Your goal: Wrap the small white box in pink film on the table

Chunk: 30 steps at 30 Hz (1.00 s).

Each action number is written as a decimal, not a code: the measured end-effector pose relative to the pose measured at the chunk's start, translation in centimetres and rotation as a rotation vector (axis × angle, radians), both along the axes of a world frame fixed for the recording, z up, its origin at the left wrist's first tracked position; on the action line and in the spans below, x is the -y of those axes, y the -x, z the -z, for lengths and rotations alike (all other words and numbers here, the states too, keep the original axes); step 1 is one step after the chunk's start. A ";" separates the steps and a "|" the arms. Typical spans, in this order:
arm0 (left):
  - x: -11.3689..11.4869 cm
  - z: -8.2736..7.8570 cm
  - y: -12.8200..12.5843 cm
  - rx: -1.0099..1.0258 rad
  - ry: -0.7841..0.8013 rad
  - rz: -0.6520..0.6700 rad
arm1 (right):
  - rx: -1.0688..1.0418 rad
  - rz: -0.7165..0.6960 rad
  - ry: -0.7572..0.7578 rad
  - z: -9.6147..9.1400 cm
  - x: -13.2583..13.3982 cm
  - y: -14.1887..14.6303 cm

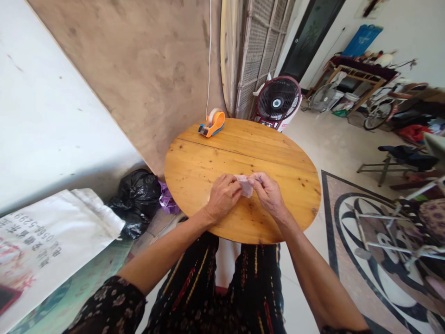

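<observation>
Between my two hands, just above the round wooden table, is a small, thin, whitish translucent piece, like a little plastic bag or sheet; its exact kind is unclear. My left hand pinches its left side with curled fingers. On the other side, my right hand grips the upper right edge between thumb and forefinger. Toward the table's far edge stands an orange and blue tape dispenser with a roll of tape in it, apart from both hands.
Behind the table stands a dark red fan. Black plastic bags and a white printed sack lie at the left. A brown board leans on the wall. To the right are a metal-framed chair and a bicycle.
</observation>
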<state>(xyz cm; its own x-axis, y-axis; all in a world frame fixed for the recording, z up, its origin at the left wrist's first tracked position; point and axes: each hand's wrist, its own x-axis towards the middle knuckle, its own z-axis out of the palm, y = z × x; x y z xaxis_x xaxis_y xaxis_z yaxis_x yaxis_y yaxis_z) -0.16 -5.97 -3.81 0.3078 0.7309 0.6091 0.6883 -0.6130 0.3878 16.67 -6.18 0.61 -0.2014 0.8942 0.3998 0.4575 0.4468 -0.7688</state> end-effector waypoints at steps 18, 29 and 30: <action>1.3 -0.5 -0.4 0.151 0.084 -0.031 | -0.069 0.116 0.031 1.3 0.9 0.6; 0.8 -0.8 -2.0 0.266 0.238 -0.102 | -0.114 0.067 0.054 1.0 0.5 0.5; 0.8 -0.7 -2.1 0.291 0.247 -0.108 | -0.115 0.062 0.061 1.0 0.5 0.5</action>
<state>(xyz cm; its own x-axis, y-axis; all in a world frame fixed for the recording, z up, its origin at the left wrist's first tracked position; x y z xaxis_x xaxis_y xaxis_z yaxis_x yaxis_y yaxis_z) 1.94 -6.74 -3.11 0.0619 0.8849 0.4617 0.5833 -0.4074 0.7027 16.21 -6.67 -0.41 -0.1008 0.9267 0.3620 0.3898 0.3716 -0.8426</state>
